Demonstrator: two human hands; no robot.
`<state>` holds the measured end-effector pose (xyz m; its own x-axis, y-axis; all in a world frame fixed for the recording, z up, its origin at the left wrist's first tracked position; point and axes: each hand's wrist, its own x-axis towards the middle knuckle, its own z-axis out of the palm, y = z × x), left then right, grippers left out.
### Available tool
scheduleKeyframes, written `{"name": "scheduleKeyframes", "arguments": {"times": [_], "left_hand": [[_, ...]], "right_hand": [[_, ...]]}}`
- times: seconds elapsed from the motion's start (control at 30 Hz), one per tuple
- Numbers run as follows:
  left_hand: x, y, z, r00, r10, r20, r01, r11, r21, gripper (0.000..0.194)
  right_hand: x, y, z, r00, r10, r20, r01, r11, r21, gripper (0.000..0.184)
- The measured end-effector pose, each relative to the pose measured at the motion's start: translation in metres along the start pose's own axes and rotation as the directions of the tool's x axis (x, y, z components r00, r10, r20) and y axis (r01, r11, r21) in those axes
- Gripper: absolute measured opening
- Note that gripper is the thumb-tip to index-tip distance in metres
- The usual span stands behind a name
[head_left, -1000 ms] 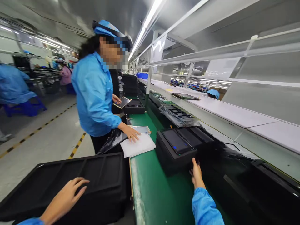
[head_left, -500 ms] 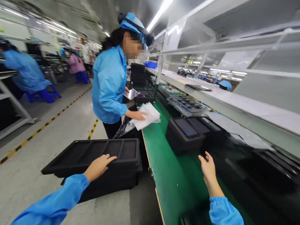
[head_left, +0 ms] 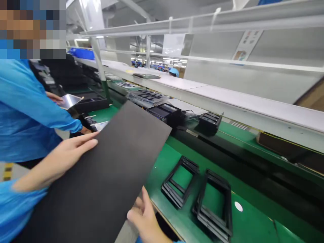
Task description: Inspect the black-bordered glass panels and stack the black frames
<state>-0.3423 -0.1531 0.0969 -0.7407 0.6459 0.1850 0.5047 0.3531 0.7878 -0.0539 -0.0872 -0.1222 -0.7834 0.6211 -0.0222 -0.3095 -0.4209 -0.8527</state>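
Observation:
A large black foam tray (head_left: 118,158) is held tilted in front of me, with a plain flat face showing and no compartments visible. My left hand (head_left: 68,152) grips its left edge, fingers along the rim. At the lower right edge, my right hand (head_left: 145,216) has thumb and fingers closed on the tray. Just right of it, on the green bench (head_left: 174,148), lie two small stacks of black rectangular frames, a nearer stack (head_left: 227,209) and a farther stack (head_left: 164,189). The tray's lower end runs out of view.
A co-worker in a blue smock (head_left: 22,111) stands close on the left, holding a shiny flat panel (head_left: 71,101). Black trays (head_left: 165,113) and a small black slotted box (head_left: 210,121) sit behind a dark strip along the bench. A white shelf (head_left: 202,89) runs above.
My view has swung right. Both hands, earlier apart with the left on a stack of foam trays, now hold one black tray between them. The frame stacks have come into view.

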Motion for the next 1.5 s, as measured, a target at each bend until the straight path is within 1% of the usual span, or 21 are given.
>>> {"name": "scheduleKeyframes", "arguments": {"times": [0.07,0.13,0.17,0.23,0.3,0.43,0.5,0.57,0.67,0.77,0.87,0.9,0.93,1.0,1.03,1.07,1.13,1.23,1.37,1.43,1.5], "left_hand": [[0.024,0.033,0.058,0.982,0.082,0.173,-0.071,0.995,-0.065,0.068],[0.046,0.054,0.109,0.928,0.238,0.287,-0.228,0.971,-0.068,0.074],[0.055,0.061,0.13,0.906,0.294,0.305,-0.287,0.955,-0.067,0.077],[0.07,0.07,0.162,0.871,0.39,0.298,-0.39,0.919,-0.064,0.08],[0.075,0.074,0.184,0.826,0.478,0.299,-0.482,0.874,-0.066,0.074],[0.056,0.061,0.22,0.666,0.598,0.445,-0.642,0.764,-0.065,0.059],[0.041,0.044,0.245,0.608,0.6,0.521,-0.689,0.724,-0.03,0.067],[0.03,0.023,0.273,0.584,0.584,0.564,-0.721,0.692,0.03,0.083],[0.028,-0.003,0.315,0.581,0.57,0.581,-0.753,0.648,0.117,0.08],[0.038,-0.019,0.346,0.577,0.585,0.569,-0.776,0.611,0.158,0.067],[0.05,-0.024,0.366,0.556,0.627,0.546,-0.801,0.579,0.15,0.059],[0.054,-0.024,0.372,0.541,0.643,0.543,-0.812,0.567,0.138,0.059],[0.057,-0.024,0.378,0.523,0.657,0.542,-0.823,0.554,0.122,0.06],[0.061,-0.024,0.388,0.493,0.679,0.545,-0.841,0.533,0.097,0.061],[0.062,-0.023,0.393,0.484,0.684,0.546,-0.846,0.526,0.091,0.061],[0.063,-0.023,0.397,0.481,0.686,0.546,-0.848,0.523,0.09,0.061],[0.063,-0.024,0.403,0.483,0.687,0.543,-0.848,0.521,0.096,0.061],[0.064,-0.025,0.407,0.482,0.69,0.54,-0.851,0.515,0.102,0.06],[0.062,-0.025,0.405,0.489,0.696,0.526,-0.852,0.511,0.116,0.059],[0.055,-0.024,0.404,0.49,0.699,0.521,-0.853,0.508,0.121,0.058],[0.044,-0.023,0.402,0.483,0.702,0.523,-0.857,0.5,0.121,0.057]], "right_hand": [[-0.005,-0.008,-0.013,0.989,-0.065,-0.13,0.075,0.994,0.075,0.118],[-0.006,-0.035,-0.032,0.964,-0.082,-0.252,0.098,0.994,0.051,0.124],[-0.005,-0.053,-0.043,0.947,-0.072,-0.312,0.081,0.997,0.015,0.125],[0.005,-0.095,-0.069,0.898,-0.048,-0.438,0.013,0.997,-0.082,0.12],[0.025,-0.138,-0.098,0.858,-0.048,-0.512,-0.058,0.98,-0.189,0.105],[0.092,-0.205,-0.154,0.796,-0.074,-0.601,-0.15,0.938,-0.313,0.051],[0.128,-0.228,-0.171,0.778,-0.103,-0.62,-0.191,0.901,-0.39,0.037],[0.155,-0.247,-0.18,0.774,-0.156,-0.613,-0.211,0.85,-0.483,0.036],[0.168,-0.266,-0.183,0.782,-0.27,-0.562,-0.211,0.734,-0.646,0.039],[0.141,-0.258,-0.175,0.826,-0.344,-0.447,-0.194,0.571,-0.797,0.04],[0.081,-0.213,-0.153,0.912,-0.3,-0.279,-0.149,0.39,-0.908,0.042],[0.06,-0.191,-0.143,0.94,-0.26,-0.222,-0.129,0.332,-0.934,0.052],[0.04,-0.166,-0.133,0.96,-0.215,-0.178,-0.113,0.283,-0.953,0.07],[0.013,-0.119,-0.118,0.977,-0.148,-0.151,-0.123,0.18,-0.976,0.116],[0.006,-0.1,-0.114,0.983,-0.109,-0.147,-0.146,0.018,-0.989,0.131],[0.003,-0.084,-0.112,0.981,-0.099,-0.169,-0.179,-0.092,-0.98,0.135],[0.007,-0.068,-0.114,0.969,-0.117,-0.219,-0.241,-0.218,-0.946,0.125],[0.017,-0.074,-0.128,0.954,-0.175,-0.243,-0.281,-0.242,-0.929,0.092],[0.022,-0.088,-0.142,0.951,-0.204,-0.233,-0.286,-0.294,-0.912,0.059],[0.02,-0.085,-0.143,0.946,-0.213,-0.245,-0.305,-0.32,-0.897,0.05],[0.014,-0.077,-0.142,0.938,-0.221,-0.266,-0.329,-0.34,-0.881,0.05]]}}
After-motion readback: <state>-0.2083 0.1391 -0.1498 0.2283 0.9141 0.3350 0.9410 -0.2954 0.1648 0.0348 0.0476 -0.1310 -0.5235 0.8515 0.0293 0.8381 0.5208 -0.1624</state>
